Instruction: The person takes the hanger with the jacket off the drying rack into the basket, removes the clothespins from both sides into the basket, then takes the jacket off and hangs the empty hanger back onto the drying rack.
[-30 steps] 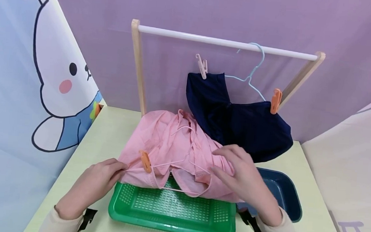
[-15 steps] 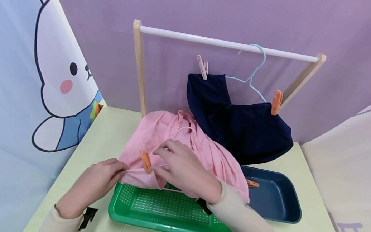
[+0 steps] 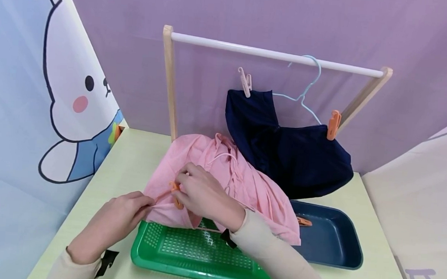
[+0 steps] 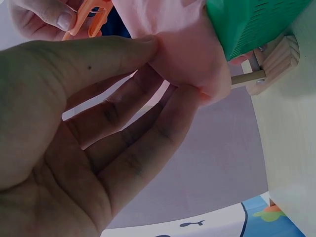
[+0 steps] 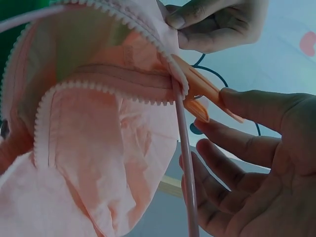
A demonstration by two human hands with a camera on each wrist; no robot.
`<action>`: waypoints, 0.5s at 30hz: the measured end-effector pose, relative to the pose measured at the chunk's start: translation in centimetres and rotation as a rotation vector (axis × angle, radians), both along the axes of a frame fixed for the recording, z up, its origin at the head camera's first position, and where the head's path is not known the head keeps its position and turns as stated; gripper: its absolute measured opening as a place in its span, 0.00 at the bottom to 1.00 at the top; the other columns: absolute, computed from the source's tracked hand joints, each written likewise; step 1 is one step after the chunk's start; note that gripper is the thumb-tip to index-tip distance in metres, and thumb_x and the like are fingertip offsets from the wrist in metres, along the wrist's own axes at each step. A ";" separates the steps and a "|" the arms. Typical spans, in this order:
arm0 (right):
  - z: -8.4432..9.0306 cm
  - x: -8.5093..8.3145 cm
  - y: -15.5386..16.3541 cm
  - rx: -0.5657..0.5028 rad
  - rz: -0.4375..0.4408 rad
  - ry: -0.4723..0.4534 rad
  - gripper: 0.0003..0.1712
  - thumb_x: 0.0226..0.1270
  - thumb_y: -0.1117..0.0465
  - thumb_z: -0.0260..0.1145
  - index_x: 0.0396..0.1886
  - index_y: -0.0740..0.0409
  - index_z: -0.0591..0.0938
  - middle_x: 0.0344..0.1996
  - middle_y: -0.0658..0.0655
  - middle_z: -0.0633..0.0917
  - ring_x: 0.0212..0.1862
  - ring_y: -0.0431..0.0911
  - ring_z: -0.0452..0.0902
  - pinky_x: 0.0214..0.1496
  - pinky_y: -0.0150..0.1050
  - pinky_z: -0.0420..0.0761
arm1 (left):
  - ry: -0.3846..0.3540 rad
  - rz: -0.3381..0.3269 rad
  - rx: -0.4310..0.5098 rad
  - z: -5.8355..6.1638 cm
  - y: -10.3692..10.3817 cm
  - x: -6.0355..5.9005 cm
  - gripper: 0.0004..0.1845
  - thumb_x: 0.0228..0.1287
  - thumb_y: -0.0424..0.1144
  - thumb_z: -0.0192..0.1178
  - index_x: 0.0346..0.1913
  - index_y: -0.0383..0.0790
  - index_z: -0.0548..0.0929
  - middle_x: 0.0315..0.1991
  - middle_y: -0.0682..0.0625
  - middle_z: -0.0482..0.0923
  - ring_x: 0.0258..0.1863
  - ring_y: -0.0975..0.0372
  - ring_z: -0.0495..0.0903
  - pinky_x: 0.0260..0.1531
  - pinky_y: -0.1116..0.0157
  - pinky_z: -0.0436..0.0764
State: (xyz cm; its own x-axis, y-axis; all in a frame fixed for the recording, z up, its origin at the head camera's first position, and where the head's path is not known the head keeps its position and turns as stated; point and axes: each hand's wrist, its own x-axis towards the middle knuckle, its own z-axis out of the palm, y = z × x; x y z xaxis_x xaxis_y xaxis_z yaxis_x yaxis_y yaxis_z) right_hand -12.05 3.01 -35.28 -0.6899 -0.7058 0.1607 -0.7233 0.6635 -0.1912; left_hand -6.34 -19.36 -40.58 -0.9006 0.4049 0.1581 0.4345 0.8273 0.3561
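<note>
A person works at a pale table (image 3: 136,159), both hands on a pink garment (image 3: 202,159) draped over the far rim of a green basket (image 3: 203,259). The left hand (image 3: 118,220) pinches the garment's left edge between thumb and fingertips, just left of an orange clothespin (image 3: 175,195). The right hand (image 3: 204,194) has reached across; its thumb (image 5: 256,106) and fingers curl onto the free tail of that clothespin (image 5: 207,96), whose jaws bite the zip edge of the cloth together with a thin pink hanger (image 5: 186,163) wire. Whether the grip has already sprung the jaws apart cannot be told. To do this step well, it looks wise to squeeze the pin's tail squarely between thumb and forefinger until the jaws open fully, while the pinching hand keeps the hem taut beside them, so cloth and wire slip free without snagging the zip teeth. Beyond the fingers stands a wooden rack (image 3: 276,54) with a white rail, holding a navy garment (image 3: 289,148) clipped to a light blue hanger (image 3: 304,91). To the right of the right forearm lies a dark blue tray (image 3: 336,247) with a loose orange pin (image 3: 304,222) inside.
</note>
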 end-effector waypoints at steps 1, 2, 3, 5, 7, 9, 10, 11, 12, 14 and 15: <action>-0.1 0.0 0.0 -0.008 0.000 0.003 0.07 0.71 0.54 0.67 0.32 0.48 0.84 0.46 0.50 0.79 0.45 0.43 0.75 0.47 0.33 0.76 | 0.000 0.000 -0.001 0.0 0.0 0.0 0.06 0.63 0.31 0.68 0.42 0.40 0.88 0.33 0.56 0.81 0.28 0.67 0.77 0.29 0.62 0.81; -0.1 0.0 0.0 -0.018 0.001 0.002 0.07 0.71 0.54 0.67 0.33 0.49 0.84 0.46 0.50 0.78 0.45 0.43 0.75 0.47 0.33 0.76 | 0.000 0.001 -0.002 0.0 0.0 0.0 0.06 0.63 0.31 0.68 0.42 0.41 0.88 0.32 0.56 0.81 0.28 0.67 0.77 0.29 0.62 0.81; -0.1 0.0 0.0 -0.027 0.004 0.007 0.07 0.71 0.55 0.67 0.33 0.50 0.84 0.46 0.51 0.78 0.45 0.43 0.75 0.47 0.33 0.76 | -0.001 0.001 -0.003 0.0 0.0 0.0 0.06 0.63 0.31 0.68 0.42 0.41 0.88 0.32 0.56 0.81 0.28 0.67 0.77 0.29 0.62 0.81; -0.2 0.1 0.0 -0.040 0.011 0.016 0.06 0.70 0.55 0.68 0.34 0.51 0.84 0.45 0.51 0.77 0.44 0.43 0.75 0.46 0.34 0.76 | 0.000 0.001 -0.004 0.0 0.0 0.0 0.06 0.63 0.31 0.69 0.42 0.41 0.88 0.33 0.56 0.81 0.28 0.66 0.77 0.29 0.62 0.81; -0.3 0.1 0.1 -0.050 0.020 0.031 0.06 0.70 0.56 0.68 0.34 0.52 0.84 0.44 0.51 0.76 0.43 0.43 0.74 0.45 0.34 0.76 | 0.003 0.001 -0.005 0.0 0.0 0.0 0.06 0.63 0.31 0.69 0.42 0.41 0.88 0.33 0.56 0.81 0.28 0.67 0.77 0.28 0.62 0.81; -0.3 0.2 0.1 -0.058 0.030 0.046 0.06 0.70 0.56 0.69 0.35 0.53 0.84 0.44 0.52 0.76 0.43 0.44 0.74 0.44 0.34 0.76 | 0.007 0.000 -0.004 -0.1 0.0 0.0 0.06 0.63 0.31 0.69 0.42 0.41 0.88 0.32 0.56 0.81 0.28 0.67 0.76 0.28 0.62 0.81; -0.3 0.2 0.1 -0.064 0.035 0.049 0.06 0.69 0.56 0.69 0.35 0.54 0.84 0.43 0.52 0.76 0.43 0.44 0.74 0.43 0.34 0.76 | 0.010 0.000 -0.003 -0.1 0.0 0.0 0.06 0.63 0.31 0.69 0.42 0.41 0.88 0.32 0.56 0.80 0.28 0.67 0.76 0.28 0.62 0.81; -0.3 0.3 0.1 -0.070 0.038 0.053 0.06 0.69 0.57 0.69 0.35 0.54 0.84 0.43 0.52 0.76 0.43 0.44 0.74 0.43 0.35 0.76 | 0.013 0.000 -0.002 -0.1 0.0 0.0 0.06 0.63 0.31 0.69 0.41 0.41 0.88 0.32 0.56 0.80 0.27 0.67 0.76 0.28 0.62 0.81; -0.3 0.3 0.1 -0.076 0.041 0.054 0.06 0.69 0.57 0.69 0.36 0.55 0.84 0.43 0.52 0.75 0.43 0.44 0.74 0.44 0.35 0.76 | 0.016 0.001 0.000 -0.1 0.0 0.0 0.06 0.63 0.31 0.69 0.41 0.41 0.88 0.32 0.56 0.80 0.27 0.67 0.76 0.28 0.62 0.81; -0.3 0.5 0.0 -0.086 0.042 0.066 0.06 0.69 0.57 0.70 0.36 0.55 0.84 0.43 0.52 0.75 0.43 0.44 0.74 0.44 0.35 0.76 | 0.021 0.002 0.003 -0.1 0.0 0.0 0.06 0.63 0.31 0.69 0.41 0.41 0.88 0.32 0.57 0.80 0.27 0.67 0.76 0.28 0.62 0.81; -0.2 0.5 0.0 -0.090 0.042 0.072 0.06 0.69 0.58 0.70 0.36 0.55 0.84 0.43 0.52 0.75 0.43 0.44 0.74 0.44 0.35 0.75 | 0.023 0.002 0.005 -0.1 0.0 0.0 0.06 0.63 0.31 0.69 0.41 0.41 0.88 0.32 0.57 0.80 0.28 0.67 0.77 0.28 0.62 0.81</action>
State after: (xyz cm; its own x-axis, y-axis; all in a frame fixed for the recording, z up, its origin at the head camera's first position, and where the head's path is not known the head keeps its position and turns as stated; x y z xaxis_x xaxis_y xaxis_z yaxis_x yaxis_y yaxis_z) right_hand -11.50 3.05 -35.47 -0.6447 -0.7141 0.2727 -0.7639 0.6151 -0.1953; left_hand -6.30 -19.37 -40.69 -0.8975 0.4025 0.1804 0.4410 0.8263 0.3504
